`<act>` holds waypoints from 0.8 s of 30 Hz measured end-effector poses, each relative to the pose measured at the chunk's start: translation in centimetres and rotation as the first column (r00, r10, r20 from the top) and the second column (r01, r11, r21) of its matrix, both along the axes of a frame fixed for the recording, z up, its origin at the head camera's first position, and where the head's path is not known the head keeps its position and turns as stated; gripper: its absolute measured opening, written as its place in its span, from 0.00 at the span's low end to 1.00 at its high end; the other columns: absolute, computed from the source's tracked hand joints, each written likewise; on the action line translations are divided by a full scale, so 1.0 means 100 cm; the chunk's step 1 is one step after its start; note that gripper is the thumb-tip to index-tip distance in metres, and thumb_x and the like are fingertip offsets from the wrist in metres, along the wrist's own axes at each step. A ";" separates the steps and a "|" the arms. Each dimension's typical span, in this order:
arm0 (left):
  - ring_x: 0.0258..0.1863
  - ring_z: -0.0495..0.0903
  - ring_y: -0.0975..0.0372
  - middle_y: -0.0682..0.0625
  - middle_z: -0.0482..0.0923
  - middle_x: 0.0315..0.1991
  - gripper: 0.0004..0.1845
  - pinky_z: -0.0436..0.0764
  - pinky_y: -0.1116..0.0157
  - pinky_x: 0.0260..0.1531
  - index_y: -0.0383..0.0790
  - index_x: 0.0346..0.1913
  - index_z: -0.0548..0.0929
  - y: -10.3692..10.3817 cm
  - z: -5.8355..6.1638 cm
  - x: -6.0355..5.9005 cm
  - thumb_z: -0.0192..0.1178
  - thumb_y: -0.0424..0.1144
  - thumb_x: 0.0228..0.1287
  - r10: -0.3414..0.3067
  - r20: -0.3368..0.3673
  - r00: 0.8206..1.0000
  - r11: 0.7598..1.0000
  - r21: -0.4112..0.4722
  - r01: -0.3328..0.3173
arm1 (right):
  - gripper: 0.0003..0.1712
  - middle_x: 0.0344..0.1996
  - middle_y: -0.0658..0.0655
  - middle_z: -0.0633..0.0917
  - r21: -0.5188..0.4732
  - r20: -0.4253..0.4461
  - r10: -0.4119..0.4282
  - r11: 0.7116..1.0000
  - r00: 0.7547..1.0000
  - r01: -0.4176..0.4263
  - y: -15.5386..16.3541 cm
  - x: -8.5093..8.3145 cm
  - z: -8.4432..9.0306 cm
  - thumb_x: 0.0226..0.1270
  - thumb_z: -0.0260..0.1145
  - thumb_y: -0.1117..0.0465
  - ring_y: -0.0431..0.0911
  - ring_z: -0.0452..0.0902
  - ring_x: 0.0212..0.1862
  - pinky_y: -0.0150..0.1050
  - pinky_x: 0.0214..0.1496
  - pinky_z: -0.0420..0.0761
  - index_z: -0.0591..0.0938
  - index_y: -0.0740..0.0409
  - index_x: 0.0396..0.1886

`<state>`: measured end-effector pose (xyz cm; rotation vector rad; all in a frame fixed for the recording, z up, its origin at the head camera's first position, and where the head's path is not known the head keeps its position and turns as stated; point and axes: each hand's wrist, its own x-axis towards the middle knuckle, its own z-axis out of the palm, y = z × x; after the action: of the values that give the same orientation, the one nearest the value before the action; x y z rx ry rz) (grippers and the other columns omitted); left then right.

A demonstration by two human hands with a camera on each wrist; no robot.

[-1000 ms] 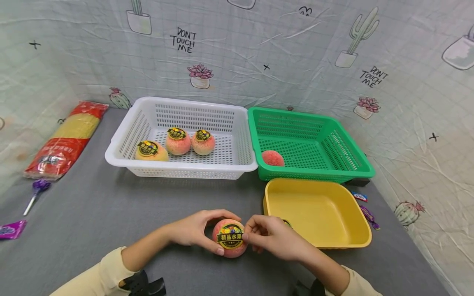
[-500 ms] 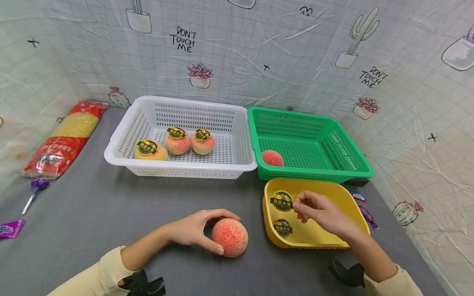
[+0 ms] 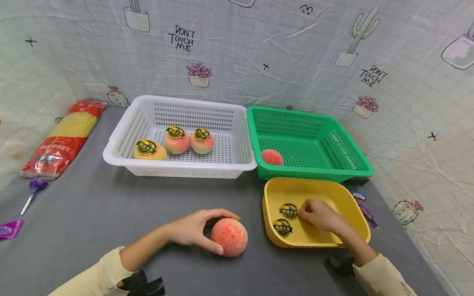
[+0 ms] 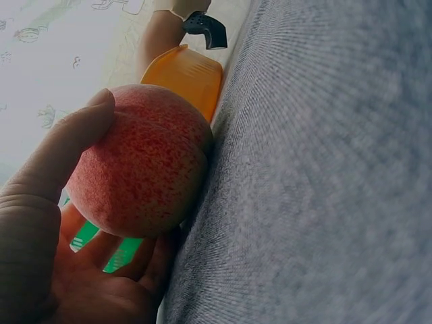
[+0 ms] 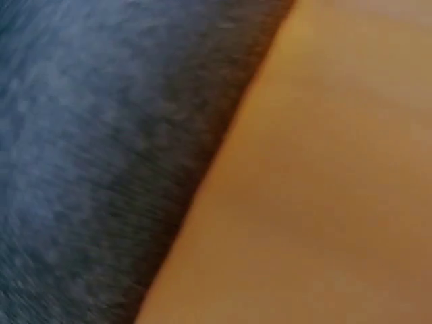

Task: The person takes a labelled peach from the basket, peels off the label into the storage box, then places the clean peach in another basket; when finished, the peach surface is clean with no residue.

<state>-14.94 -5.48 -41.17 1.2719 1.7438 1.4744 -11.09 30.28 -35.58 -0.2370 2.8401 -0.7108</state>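
The desk [image 3: 111, 213] wears a grey, matt, finely woven cloth. The peach [image 3: 229, 237] looks matt and speckled, faintly fuzzy. The yellow tray [image 3: 355, 205] is smooth, slightly glossy plastic; its two stickers [image 3: 288, 211] shine. At twelve o'clock, the white basket [image 3: 177, 166] and green basket [image 3: 314, 174] are perforated plastic.

A grey, felt-like cloth covered the bench [image 3: 111, 213] across the lower half of the head view; a pale sheet [image 3: 259, 49] printed with a faint grid hung behind it as a backdrop, creased and wrinkled, wrapping round the left and right sides of the frame; potted cacti [image 3: 357, 37], pink succulents [image 3: 199, 75] and small black crosses were drawn on it; the words "DON'T TOUCH ME" [image 3: 182, 39] stood at upper centre and again at the upper right [image 3: 372, 76]; the light was even and soft, with only faint shadows on the cloth.
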 end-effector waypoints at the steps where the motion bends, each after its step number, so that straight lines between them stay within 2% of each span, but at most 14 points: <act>1: 0.56 0.72 0.59 0.55 0.74 0.57 0.34 0.69 0.63 0.56 0.46 0.63 0.71 0.000 0.000 0.000 0.72 0.41 0.53 0.000 0.000 1.000 1.000 0.000 0.000 | 0.09 0.20 0.48 0.73 0.008 -0.002 -0.006 1.000 1.000 0.006 0.000 0.000 -0.001 0.63 0.63 0.63 0.41 0.65 0.22 0.34 0.25 0.65 0.76 0.60 0.24; 7: 0.56 0.72 0.59 0.55 0.74 0.57 0.35 0.69 0.63 0.56 0.44 0.63 0.71 0.001 0.000 0.000 0.72 0.40 0.52 -0.002 0.004 1.000 1.000 0.012 0.002 | 0.11 0.19 0.49 0.73 0.039 -0.034 -0.072 0.997 0.997 0.073 -0.002 -0.001 -0.003 0.60 0.67 0.63 0.42 0.66 0.21 0.36 0.24 0.66 0.74 0.59 0.23; 10: 0.56 0.72 0.59 0.55 0.74 0.56 0.35 0.69 0.63 0.56 0.44 0.63 0.71 0.001 0.000 0.000 0.73 0.40 0.52 -0.003 0.000 1.000 1.000 0.007 0.003 | 0.11 0.19 0.49 0.73 0.018 -0.111 -0.116 0.993 0.987 0.119 -0.008 0.000 -0.001 0.59 0.68 0.62 0.42 0.66 0.21 0.36 0.24 0.67 0.74 0.59 0.25; 13: 0.55 0.73 0.59 0.55 0.74 0.56 0.35 0.69 0.63 0.56 0.43 0.63 0.71 0.000 0.000 0.000 0.73 0.40 0.52 -0.002 0.000 1.000 1.000 0.001 0.002 | 0.09 0.21 0.50 0.75 -0.051 -0.226 -0.144 0.989 0.963 0.136 -0.023 0.000 0.004 0.60 0.68 0.63 0.42 0.69 0.24 0.36 0.27 0.70 0.75 0.59 0.29; 17: 0.56 0.72 0.59 0.55 0.74 0.57 0.35 0.69 0.62 0.56 0.43 0.63 0.71 -0.001 0.000 0.000 0.72 0.40 0.52 -0.005 0.014 1.000 1.000 0.000 0.005 | 0.07 0.24 0.49 0.77 -0.187 -0.326 -0.148 0.978 0.934 0.090 -0.053 0.003 0.013 0.61 0.68 0.64 0.42 0.74 0.28 0.36 0.31 0.75 0.77 0.59 0.32; 21: 0.57 0.71 0.60 0.55 0.73 0.59 0.37 0.68 0.62 0.57 0.40 0.65 0.70 -0.001 0.001 -0.001 0.73 0.40 0.51 -0.011 0.020 1.000 1.000 -0.008 0.011 | 0.07 0.25 0.47 0.79 -0.281 -0.356 -0.123 0.959 0.926 0.020 -0.081 0.009 0.019 0.60 0.69 0.65 0.40 0.75 0.29 0.35 0.31 0.77 0.78 0.58 0.33; 24: 0.58 0.71 0.59 0.50 0.72 0.61 0.38 0.68 0.62 0.58 0.37 0.65 0.69 -0.004 0.006 -0.005 0.73 0.40 0.52 -0.018 -0.001 1.000 1.000 -0.009 0.018 | 0.08 0.29 0.47 0.79 -0.312 -0.366 -0.069 0.949 0.928 -0.052 -0.097 0.013 0.018 0.59 0.70 0.64 0.39 0.76 0.32 0.35 0.33 0.79 0.79 0.57 0.35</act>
<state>-15.45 -5.86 -40.54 1.2807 1.7333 1.4549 -9.78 20.55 -33.77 -0.4540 3.0610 -1.2486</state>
